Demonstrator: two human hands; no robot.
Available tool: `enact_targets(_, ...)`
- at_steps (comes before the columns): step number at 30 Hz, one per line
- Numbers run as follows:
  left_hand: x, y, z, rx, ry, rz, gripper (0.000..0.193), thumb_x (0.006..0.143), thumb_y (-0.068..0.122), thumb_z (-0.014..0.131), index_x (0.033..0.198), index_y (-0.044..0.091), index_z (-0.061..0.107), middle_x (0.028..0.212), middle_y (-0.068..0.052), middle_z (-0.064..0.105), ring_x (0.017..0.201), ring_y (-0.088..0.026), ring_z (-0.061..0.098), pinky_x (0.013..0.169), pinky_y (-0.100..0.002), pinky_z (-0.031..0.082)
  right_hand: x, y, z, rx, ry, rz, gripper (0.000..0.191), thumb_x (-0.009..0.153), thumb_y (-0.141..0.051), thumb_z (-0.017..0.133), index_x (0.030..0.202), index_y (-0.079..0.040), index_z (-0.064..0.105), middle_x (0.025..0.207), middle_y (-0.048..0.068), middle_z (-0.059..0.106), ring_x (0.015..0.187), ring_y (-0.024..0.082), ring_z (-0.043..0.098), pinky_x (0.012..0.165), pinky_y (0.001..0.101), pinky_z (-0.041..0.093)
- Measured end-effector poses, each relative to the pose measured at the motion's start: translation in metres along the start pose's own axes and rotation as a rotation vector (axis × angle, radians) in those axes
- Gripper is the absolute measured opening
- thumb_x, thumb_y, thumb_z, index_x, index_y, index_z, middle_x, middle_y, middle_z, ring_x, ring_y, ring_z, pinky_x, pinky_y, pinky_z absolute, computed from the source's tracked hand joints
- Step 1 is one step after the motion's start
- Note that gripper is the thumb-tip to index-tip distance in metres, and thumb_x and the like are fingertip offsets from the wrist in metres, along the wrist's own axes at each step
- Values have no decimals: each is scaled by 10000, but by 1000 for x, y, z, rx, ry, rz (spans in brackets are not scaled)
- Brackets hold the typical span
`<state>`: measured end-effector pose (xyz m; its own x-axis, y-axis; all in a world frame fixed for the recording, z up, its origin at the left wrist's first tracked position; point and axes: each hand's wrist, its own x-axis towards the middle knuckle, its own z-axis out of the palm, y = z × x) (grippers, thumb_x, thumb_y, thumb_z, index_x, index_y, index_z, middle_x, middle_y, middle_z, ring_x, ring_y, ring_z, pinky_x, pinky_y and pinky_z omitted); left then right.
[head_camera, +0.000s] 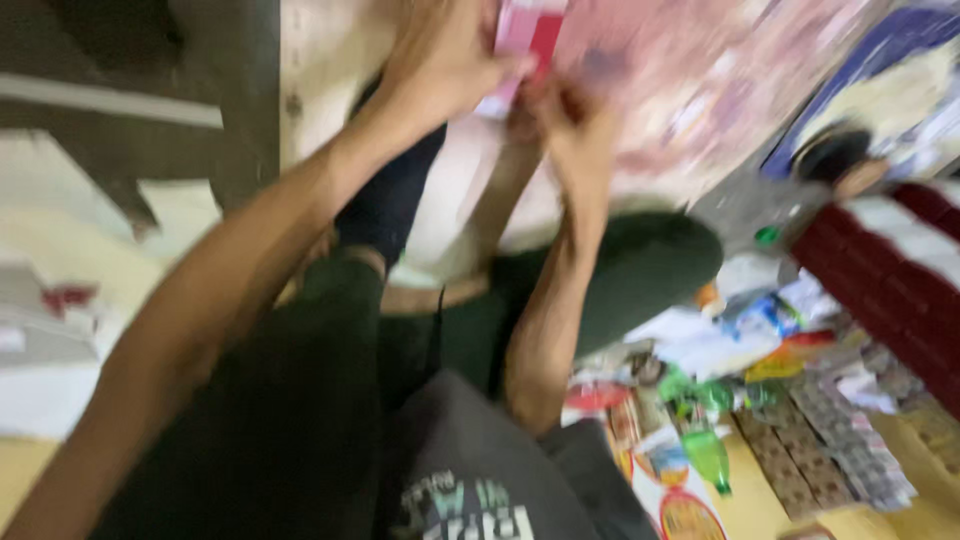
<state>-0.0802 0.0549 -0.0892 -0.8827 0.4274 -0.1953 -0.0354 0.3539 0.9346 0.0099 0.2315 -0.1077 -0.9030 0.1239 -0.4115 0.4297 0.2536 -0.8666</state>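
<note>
One head-worn cam, single view, so no overlap w/ any other. Looks steeply down along the wearer's body: dark printed shirt (470, 480) at bottom edge, bare forearms running up-frame to both hands near the top edge. Close range, arm's reach. Frame tilted and motion-blurred; cluttered heap of colourful packets and a green plastic bottle (708, 455) lower right.

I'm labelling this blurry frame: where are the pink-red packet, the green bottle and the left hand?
pink-red packet (528, 30), head view, its upper face.
green bottle (708, 457), head view, its body.
left hand (445, 60), head view, its back.
</note>
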Motion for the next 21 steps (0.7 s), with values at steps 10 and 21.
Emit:
enact_targets(10, -51, -30, -41, 630, -295, 609, 762, 940, 289, 698, 1624, 141, 398, 1669, -202, 277, 1565, -326, 243, 1282, -531, 225, -15, -51, 51, -551, 372, -368, 256, 948, -151, 706, 1121, 20, 624, 979, 197, 673, 793, 338, 651, 694, 377, 537)
enact_targets(21, -28, -32, -30, 1316, -466, 797, 948, 949, 796, 281, 1634, 141, 292, 1691, -49, 250, 1550, -178, 174, 1250, -467, -11, 4, -99, -35, -34, 786, -691, 300, 906, -314, 778, 1044, -56, 712, 872, 86, 728, 700, 207, 652, 646, 348, 517)
